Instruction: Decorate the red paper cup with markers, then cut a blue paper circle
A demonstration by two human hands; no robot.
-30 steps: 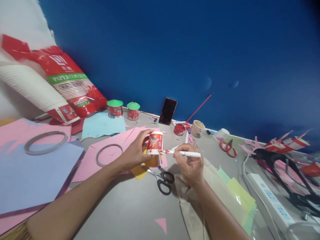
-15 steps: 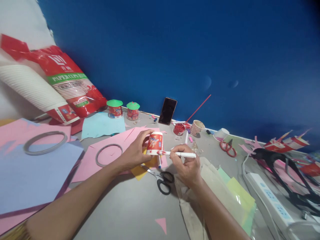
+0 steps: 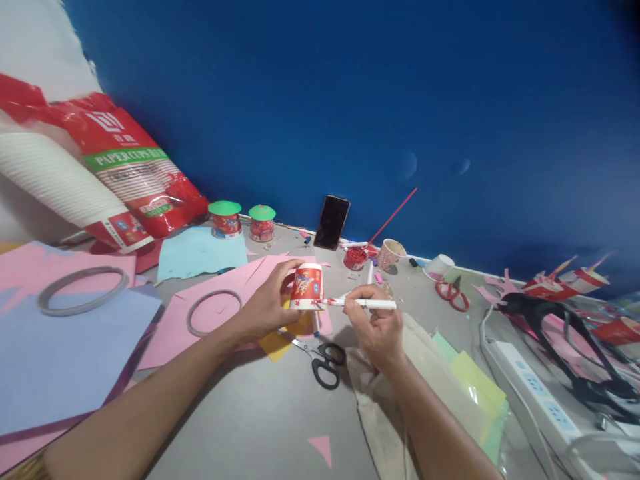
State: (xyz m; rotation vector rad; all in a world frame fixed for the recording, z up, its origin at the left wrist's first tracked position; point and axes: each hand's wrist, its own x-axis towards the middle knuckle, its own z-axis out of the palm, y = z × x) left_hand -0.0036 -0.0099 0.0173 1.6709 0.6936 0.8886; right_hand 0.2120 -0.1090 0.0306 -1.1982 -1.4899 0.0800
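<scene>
My left hand (image 3: 267, 300) is closed round a red and white paper cup (image 3: 306, 283), held upside down above the table. Small red marks run along the cup's white lower band. In my right hand (image 3: 376, 327) is a white marker (image 3: 373, 304) with a red tip, lying level and pointing left. Its tip meets the cup near the lower right edge, as far as I can see. Beneath the hands are black-handled scissors (image 3: 327, 363), a yellow paper piece (image 3: 275, 345) and another marker (image 3: 316, 325), partly hidden by the cup.
Two green-topped cups (image 3: 225, 217) stand at the back, left of a leaning phone (image 3: 333, 222). Pink paper (image 3: 173, 340) with a grey ring (image 3: 190, 313) lies left. Red-handled scissors (image 3: 457, 303), a power strip (image 3: 537, 390) and a beige cloth (image 3: 367, 407) are right. A paper-cup bag (image 3: 130, 163) leans far left.
The cup has turned a little in my left hand, so its printed picture sits further left. The marker stays against its lower edge. The whole view has shifted slightly.
</scene>
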